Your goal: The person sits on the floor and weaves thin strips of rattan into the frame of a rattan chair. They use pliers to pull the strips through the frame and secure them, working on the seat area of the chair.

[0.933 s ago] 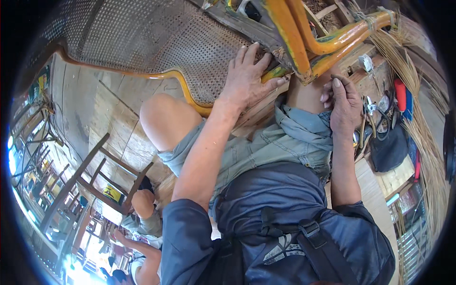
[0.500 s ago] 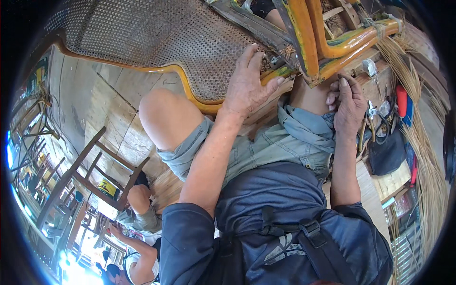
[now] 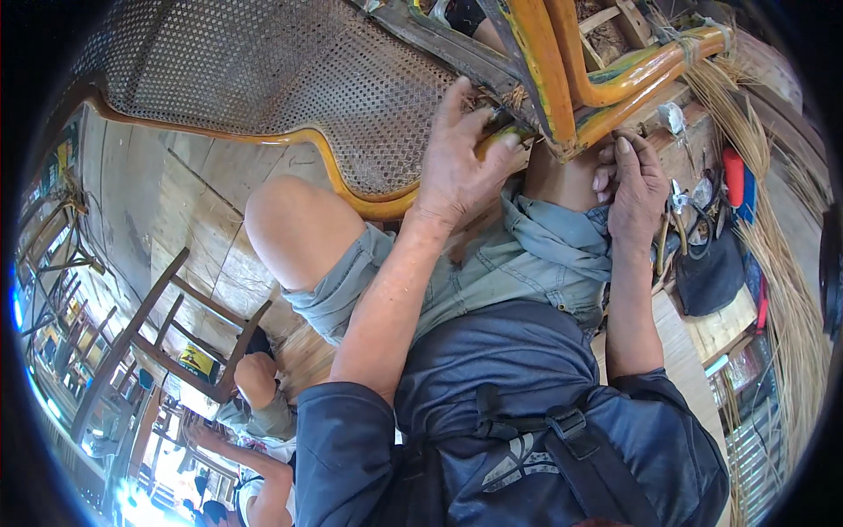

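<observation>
Before me lies a chair frame of glossy orange-brown bent poles (image 3: 553, 83), joined to a woven cane panel (image 3: 290, 66) with a curved orange edge. My left hand (image 3: 457, 167) rests at the panel's lower right corner, its fingers spread and thumb apart, the tips touching the frame near a dark rail (image 3: 439, 48). To the right of the frame's pointed corner, my right hand (image 3: 634, 180) has its fingers curled and thumb pressed to the forefinger. Whatever lies in that pinch, perhaps a thin strand, is too small to make out.
A bundle of pale fibre strips (image 3: 777, 290) hangs along the right side. Beside my right forearm are pliers (image 3: 676, 202), a red-handled tool (image 3: 734, 176) and a black pouch (image 3: 709, 277). At lower left stand a wooden chair frame (image 3: 189, 325) and another person (image 3: 263, 474).
The view has shifted slightly, so the chair appears a little further left. My left fingers are bent more around the frame's corner; my right hand keeps its pinch.
</observation>
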{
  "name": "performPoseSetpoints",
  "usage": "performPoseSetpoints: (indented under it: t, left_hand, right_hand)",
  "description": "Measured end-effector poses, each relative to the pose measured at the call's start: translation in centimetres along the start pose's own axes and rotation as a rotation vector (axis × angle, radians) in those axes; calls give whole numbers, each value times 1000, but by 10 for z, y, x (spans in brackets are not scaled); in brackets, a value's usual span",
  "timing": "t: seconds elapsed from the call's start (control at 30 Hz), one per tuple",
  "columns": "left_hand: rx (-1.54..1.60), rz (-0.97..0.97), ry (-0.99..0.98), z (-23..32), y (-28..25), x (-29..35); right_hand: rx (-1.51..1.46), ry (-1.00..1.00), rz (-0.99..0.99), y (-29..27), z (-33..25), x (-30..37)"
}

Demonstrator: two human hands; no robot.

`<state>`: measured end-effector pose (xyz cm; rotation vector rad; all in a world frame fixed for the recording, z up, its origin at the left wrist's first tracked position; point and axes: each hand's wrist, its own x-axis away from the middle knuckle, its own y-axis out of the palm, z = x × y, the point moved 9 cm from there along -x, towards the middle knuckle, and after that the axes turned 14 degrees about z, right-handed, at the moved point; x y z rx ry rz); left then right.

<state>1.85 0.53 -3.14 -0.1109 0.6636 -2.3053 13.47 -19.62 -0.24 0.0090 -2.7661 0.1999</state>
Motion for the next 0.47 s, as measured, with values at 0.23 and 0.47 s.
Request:
performPoseSetpoints:
  t: [0.23, 0.47]
  left_hand:
    - [413, 312, -438, 0, -57, 62]
    - [-482, -534, -682, -101, 16, 143]
  right_hand:
    - [-232, 135, -38, -16, 4, -2]
    - [-189, -87, 109, -79, -34, 1]
